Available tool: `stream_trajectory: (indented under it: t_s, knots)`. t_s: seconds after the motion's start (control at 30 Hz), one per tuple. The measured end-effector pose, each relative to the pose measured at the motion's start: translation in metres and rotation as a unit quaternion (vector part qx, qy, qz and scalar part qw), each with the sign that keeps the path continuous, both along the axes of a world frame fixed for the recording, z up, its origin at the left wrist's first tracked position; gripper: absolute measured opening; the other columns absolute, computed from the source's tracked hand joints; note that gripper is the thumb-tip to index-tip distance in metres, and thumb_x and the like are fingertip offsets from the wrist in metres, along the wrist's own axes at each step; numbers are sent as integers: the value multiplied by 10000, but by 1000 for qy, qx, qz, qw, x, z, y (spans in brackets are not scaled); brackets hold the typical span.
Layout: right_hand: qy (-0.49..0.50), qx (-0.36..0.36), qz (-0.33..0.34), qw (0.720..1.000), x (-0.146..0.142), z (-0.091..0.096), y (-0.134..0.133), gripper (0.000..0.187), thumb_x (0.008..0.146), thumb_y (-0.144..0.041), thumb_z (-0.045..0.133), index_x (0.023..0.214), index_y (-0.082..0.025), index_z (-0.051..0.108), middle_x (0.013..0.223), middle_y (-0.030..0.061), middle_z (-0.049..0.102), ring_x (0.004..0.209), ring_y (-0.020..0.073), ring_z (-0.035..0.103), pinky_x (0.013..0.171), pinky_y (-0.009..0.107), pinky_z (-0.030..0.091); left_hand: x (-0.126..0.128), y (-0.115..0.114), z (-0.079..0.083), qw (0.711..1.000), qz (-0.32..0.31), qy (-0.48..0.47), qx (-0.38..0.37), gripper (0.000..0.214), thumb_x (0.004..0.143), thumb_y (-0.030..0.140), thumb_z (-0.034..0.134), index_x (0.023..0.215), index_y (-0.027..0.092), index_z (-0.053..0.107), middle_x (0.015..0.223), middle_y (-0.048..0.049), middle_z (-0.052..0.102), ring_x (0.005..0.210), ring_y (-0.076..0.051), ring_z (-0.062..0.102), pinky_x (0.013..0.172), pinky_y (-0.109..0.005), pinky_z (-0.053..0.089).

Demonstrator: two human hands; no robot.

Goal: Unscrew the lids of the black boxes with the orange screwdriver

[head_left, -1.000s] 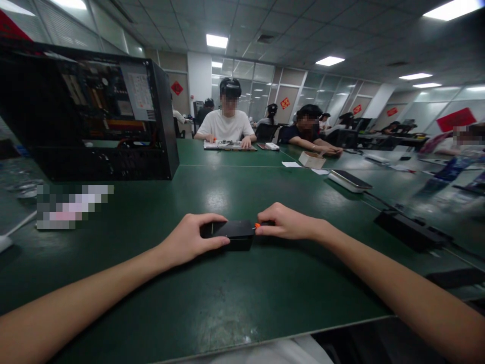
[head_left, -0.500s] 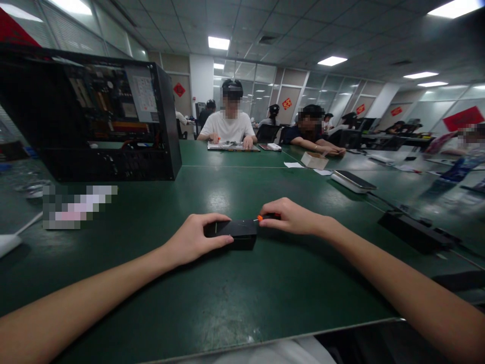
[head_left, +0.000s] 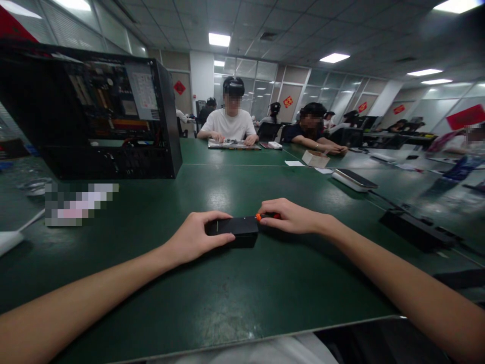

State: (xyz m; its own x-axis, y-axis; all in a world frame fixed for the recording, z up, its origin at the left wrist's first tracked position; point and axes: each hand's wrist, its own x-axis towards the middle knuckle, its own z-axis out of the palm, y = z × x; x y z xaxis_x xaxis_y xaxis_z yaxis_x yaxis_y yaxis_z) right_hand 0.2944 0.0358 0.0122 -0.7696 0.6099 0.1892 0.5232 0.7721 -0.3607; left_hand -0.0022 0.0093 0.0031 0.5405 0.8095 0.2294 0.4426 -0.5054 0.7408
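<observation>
A black rectangular box-like part (head_left: 242, 233) lies on the green tabletop (head_left: 227, 288) in front of me. My left hand (head_left: 199, 233) is closed round its left end, thumb on the near side and fingers on the far side. At the box's right end, my right hand (head_left: 284, 215) grips a screwdriver (head_left: 258, 217) with an orange and black handle. The screwdriver lies level and points left at the box's right end face. Its shaft is mostly out of sight, and I cannot see where the tip sits.
A computer case (head_left: 166, 121) with its side off stands at the left. A power strip (head_left: 415, 232) with cables and a silver-edged device (head_left: 354, 180) lie to the right. A small open box (head_left: 316, 158) sits farther back. Across the table a person (head_left: 231, 121) handles a flat panel.
The screwdriver has moved slightly left, closer to the box; less of its metal shaft shows now. My left hand holds the box much as before.
</observation>
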Motion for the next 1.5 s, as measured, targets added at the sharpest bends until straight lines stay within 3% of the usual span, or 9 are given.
stream_trajectory:
  t_s: [0.27,0.53,0.73,0.8,0.93,1.07,1.23,1.5]
  knots:
    - [14,24,5,1000,-8,-6,-3,279,1017,-366,487,1042,-138,646,948,72,650,843,149,590,769,268,450,1,0,-1,1000,-1,-4,-3,422,807,424,762,1153,184,740,1030,-42,770,908,-240,700,807,-320,500]
    - [16,4,-7,1000,-10,-15,1,263,1012,-367,482,1056,-146,619,932,65,658,800,146,582,734,265,446,2,-3,0,1000,-1,-5,0,421,799,428,765,1143,187,743,1010,-42,769,888,-243,699,789,-319,505]
    - [-40,41,-18,998,-3,-5,3,252,990,-380,511,968,-152,614,897,66,645,794,159,575,727,272,429,1,7,4,993,13,-112,-43,463,833,472,720,1182,168,718,1084,-69,763,954,-250,701,816,-315,528]
    - [-64,60,-42,995,-1,-5,4,259,988,-382,504,980,-151,622,916,79,651,815,173,588,742,286,432,-3,14,5,991,37,-122,-33,452,847,507,683,1128,157,741,1006,-66,769,892,-235,693,776,-299,519]
    - [-102,88,-110,985,-3,-8,4,257,977,-386,509,983,-164,639,935,94,675,817,195,609,727,299,425,-12,29,4,995,75,-67,-19,546,921,589,514,763,127,757,657,-40,687,603,-166,588,593,-263,433]
    - [-112,81,-147,979,-9,-14,3,236,967,-365,519,1017,-179,655,962,92,699,839,199,637,719,291,420,-15,37,2,995,75,-4,-59,535,890,606,551,824,128,782,609,-26,671,518,-155,549,511,-252,381]
    - [-111,74,-155,979,-13,-14,-2,266,966,-374,517,1085,-178,652,981,89,705,841,196,643,720,294,429,-17,43,-2,996,70,38,33,399,886,501,600,902,156,801,844,-66,778,748,-217,681,667,-280,483]
    - [-118,83,-152,978,-19,-6,-10,271,959,-388,538,1104,-190,653,923,73,705,788,195,631,671,298,416,-23,50,-12,982,55,103,148,294,898,418,620,930,181,790,900,-72,755,769,-209,665,704,-292,486]
